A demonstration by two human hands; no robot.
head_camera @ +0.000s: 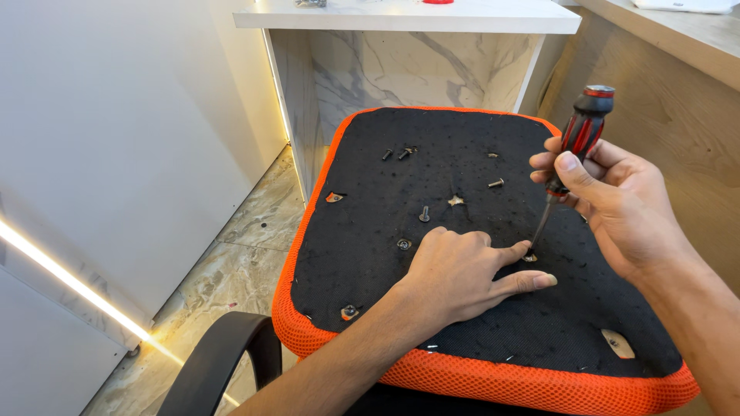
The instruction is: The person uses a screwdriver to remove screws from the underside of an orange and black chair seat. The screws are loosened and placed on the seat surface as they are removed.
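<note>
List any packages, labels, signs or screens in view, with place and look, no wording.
None show. The left hand rests on the black, orange-edged seat underside; the right hand holds a red-and-black screwdriver. Loose screws lie on the black fabric.

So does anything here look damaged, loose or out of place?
Yes. The black fabric underside of the orange seat cushion is torn open at several holes, such as one near the right corner, and loose bolts lie scattered on it. The right hand holds a screwdriver.
</note>
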